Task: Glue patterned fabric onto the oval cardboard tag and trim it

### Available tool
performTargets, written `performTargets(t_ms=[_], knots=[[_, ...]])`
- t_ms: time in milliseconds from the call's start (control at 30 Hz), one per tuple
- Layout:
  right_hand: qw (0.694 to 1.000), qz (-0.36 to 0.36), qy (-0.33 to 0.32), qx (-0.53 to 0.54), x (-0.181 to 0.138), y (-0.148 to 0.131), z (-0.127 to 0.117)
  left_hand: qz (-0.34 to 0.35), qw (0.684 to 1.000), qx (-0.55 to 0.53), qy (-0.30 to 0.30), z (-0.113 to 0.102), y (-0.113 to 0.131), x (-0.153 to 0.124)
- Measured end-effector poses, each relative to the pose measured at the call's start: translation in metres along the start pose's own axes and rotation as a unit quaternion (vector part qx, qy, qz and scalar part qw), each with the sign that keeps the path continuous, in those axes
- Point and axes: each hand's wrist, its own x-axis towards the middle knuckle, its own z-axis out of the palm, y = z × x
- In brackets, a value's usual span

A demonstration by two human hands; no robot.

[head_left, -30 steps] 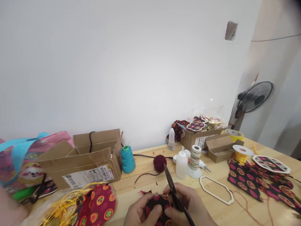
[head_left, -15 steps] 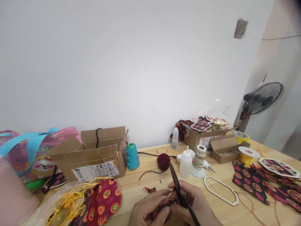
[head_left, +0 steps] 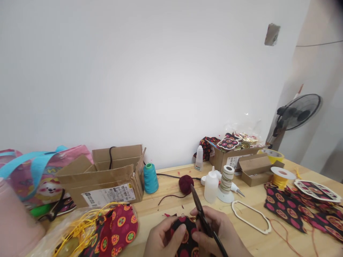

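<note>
Low in the head view, my left hand point(head_left: 162, 237) is closed on a black patterned fabric piece point(head_left: 184, 233) with pink and orange round motifs. Its upper edge is rounded, with a small loop on top; the lower part is out of frame. My right hand point(head_left: 218, 230) holds a long dark pointed tool point(head_left: 197, 201), point up and tilted left; its exact kind is unclear. The right fingertips also touch the fabric piece's right side. Behind the tool's tip lies a dark red yarn ball point(head_left: 185, 184), its loose end trailing left on the table.
Left stand an open cardboard box point(head_left: 107, 184), a turquoise thread cone point(head_left: 150, 178) and red patterned fabric point(head_left: 124, 228) with yellow cord. To the right are a white squeeze bottle point(head_left: 211, 187), a ribbon spool point(head_left: 227, 180), a pale frame point(head_left: 252, 217), black patterned fabric point(head_left: 284, 207) and a filled box point(head_left: 222, 157).
The fabric piece has turned up between my hands, so its broad patterned face and top loop now show. My right hand keeps the dark tool in nearly the same place.
</note>
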Motion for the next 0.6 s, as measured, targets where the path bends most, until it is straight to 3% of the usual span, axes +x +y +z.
performTargets(t_ms=[100,233,367,600], knots=[[1.0,-0.006,0.01,-0.002,0.0,0.001,-0.001,-0.076,0.987,-0.14,-0.014,-0.009,0.0,0.004],[0.999,0.005,0.048,-0.009,-0.002,-0.003,0.004,-0.147,0.929,-0.313,-0.129,-0.025,-0.002,0.01],[0.997,0.018,0.072,-0.035,-0.005,-0.008,0.01,-0.168,0.916,-0.328,-0.158,-0.031,-0.007,0.012],[0.997,0.027,0.053,-0.057,-0.004,-0.006,0.006,-0.203,0.9,-0.329,-0.202,-0.028,-0.013,0.014]])
